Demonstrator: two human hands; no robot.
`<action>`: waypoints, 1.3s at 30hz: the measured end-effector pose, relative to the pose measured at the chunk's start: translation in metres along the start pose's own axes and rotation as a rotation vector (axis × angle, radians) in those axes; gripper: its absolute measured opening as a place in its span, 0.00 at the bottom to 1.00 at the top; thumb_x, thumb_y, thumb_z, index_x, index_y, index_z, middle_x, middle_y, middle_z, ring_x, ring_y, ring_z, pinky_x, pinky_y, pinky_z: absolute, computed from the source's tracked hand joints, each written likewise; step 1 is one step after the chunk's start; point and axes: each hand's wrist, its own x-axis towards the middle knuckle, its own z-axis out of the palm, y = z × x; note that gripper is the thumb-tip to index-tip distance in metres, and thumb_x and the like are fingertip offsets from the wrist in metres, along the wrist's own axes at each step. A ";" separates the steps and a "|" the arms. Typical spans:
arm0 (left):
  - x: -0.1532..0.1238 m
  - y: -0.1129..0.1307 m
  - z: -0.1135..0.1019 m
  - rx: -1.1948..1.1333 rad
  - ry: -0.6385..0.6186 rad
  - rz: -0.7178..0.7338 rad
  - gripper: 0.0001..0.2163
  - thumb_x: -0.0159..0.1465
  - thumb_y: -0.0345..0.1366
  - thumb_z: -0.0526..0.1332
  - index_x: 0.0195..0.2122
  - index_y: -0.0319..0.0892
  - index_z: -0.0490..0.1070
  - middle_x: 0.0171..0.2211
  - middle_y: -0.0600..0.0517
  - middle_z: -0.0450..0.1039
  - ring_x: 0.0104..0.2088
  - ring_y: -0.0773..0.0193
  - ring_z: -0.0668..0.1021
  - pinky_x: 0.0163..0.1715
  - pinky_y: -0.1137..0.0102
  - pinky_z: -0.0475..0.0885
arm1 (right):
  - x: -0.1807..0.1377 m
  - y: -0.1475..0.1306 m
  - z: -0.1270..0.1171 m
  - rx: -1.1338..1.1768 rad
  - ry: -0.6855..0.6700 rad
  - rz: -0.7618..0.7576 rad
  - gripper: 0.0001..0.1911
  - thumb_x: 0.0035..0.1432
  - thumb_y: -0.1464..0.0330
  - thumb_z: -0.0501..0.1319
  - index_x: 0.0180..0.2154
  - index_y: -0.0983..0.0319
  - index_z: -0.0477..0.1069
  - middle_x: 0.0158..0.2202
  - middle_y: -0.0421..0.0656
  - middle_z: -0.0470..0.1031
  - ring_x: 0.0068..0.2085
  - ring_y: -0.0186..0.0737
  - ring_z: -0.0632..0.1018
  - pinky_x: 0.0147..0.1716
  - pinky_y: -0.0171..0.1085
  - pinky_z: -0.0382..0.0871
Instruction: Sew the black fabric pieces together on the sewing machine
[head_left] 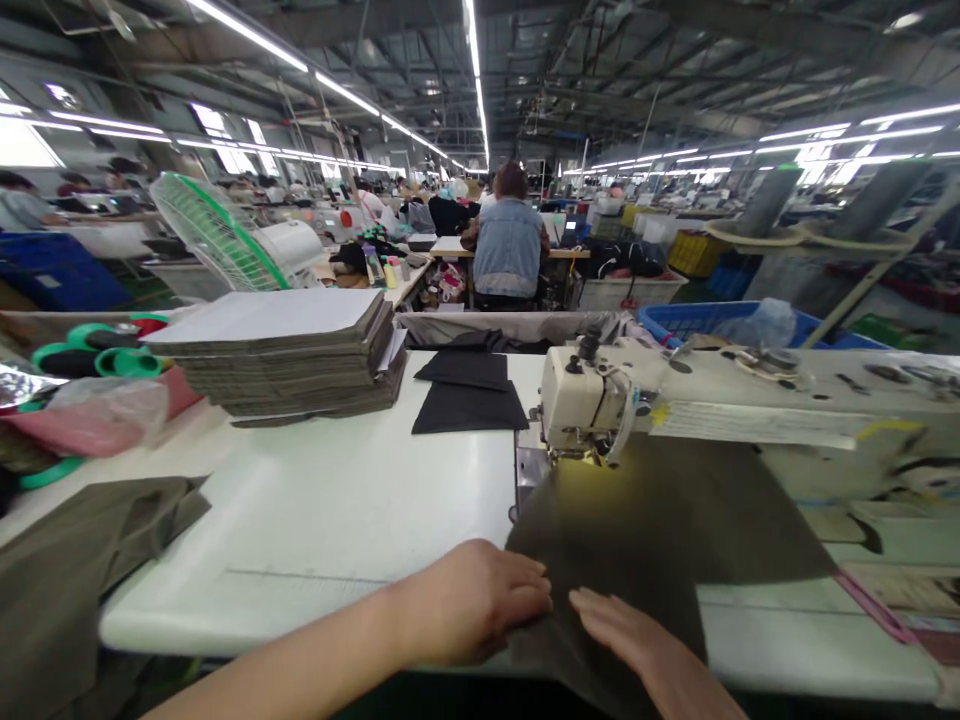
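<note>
A dark olive fabric piece (645,540) lies under the head of the sewing machine (592,400) and drapes over the table's front edge. At its left edge, the fingers of my left hand (487,598) are curled closed on the cloth. My right hand (626,632) rests on the same piece, fingers stretched out and lying flat. A yellowish light falls on the cloth by the needle area, where the needle itself is hard to make out. Black folded fabric pieces (471,400) lie just left of the machine head.
On the white table (322,520), a tall stack of olive fabric panels (292,360) stands at the back left. More olive cloth (67,570) hangs over the left side. Thread cones (127,362) sit in a pink tray. A blue basket (675,318) is behind the machine; a person (510,245) sits farther ahead.
</note>
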 end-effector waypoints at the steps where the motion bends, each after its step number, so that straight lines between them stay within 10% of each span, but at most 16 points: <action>1: -0.011 0.003 -0.003 -0.008 0.015 -0.021 0.15 0.65 0.25 0.53 0.52 0.39 0.70 0.46 0.42 0.80 0.50 0.56 0.81 0.54 0.63 0.74 | -0.007 0.006 0.001 0.024 -0.044 -0.009 0.27 0.64 0.58 0.64 0.63 0.49 0.64 0.55 0.42 0.78 0.52 0.44 0.81 0.49 0.36 0.77; 6: -0.051 0.031 -0.022 -0.008 -0.038 -0.093 0.19 0.64 0.24 0.51 0.54 0.37 0.70 0.48 0.42 0.80 0.51 0.54 0.81 0.54 0.63 0.75 | -0.021 0.018 0.011 0.215 -0.117 -0.031 0.15 0.65 0.65 0.62 0.53 0.53 0.74 0.59 0.44 0.75 0.61 0.44 0.73 0.60 0.40 0.68; 10: -0.051 0.028 -0.027 -0.082 0.055 -0.358 0.14 0.69 0.31 0.51 0.49 0.43 0.74 0.42 0.48 0.81 0.41 0.59 0.83 0.44 0.68 0.77 | 0.007 0.008 0.008 0.568 -0.088 0.207 0.11 0.60 0.64 0.64 0.44 0.57 0.78 0.48 0.47 0.81 0.51 0.46 0.81 0.50 0.39 0.75; 16: -0.022 -0.020 -0.011 -0.077 0.313 -0.900 0.16 0.71 0.42 0.49 0.32 0.43 0.72 0.30 0.51 0.79 0.32 0.58 0.80 0.37 0.66 0.75 | 0.048 0.014 0.038 0.453 0.410 0.859 0.32 0.57 0.67 0.62 0.63 0.61 0.61 0.47 0.50 0.79 0.46 0.48 0.82 0.48 0.48 0.77; 23: -0.018 -0.016 -0.007 0.171 0.076 -1.045 0.10 0.70 0.35 0.49 0.40 0.44 0.69 0.34 0.47 0.80 0.37 0.52 0.83 0.38 0.64 0.73 | 0.051 0.010 0.049 0.189 0.381 0.691 0.09 0.62 0.70 0.56 0.41 0.60 0.75 0.41 0.46 0.80 0.44 0.45 0.81 0.47 0.45 0.76; 39: -0.001 -0.017 -0.013 0.378 -0.176 -1.162 0.12 0.74 0.39 0.47 0.45 0.42 0.69 0.33 0.44 0.81 0.36 0.50 0.84 0.33 0.67 0.72 | 0.051 0.011 0.048 -0.006 0.442 0.701 0.11 0.63 0.72 0.55 0.38 0.60 0.77 0.37 0.46 0.82 0.38 0.44 0.83 0.40 0.42 0.77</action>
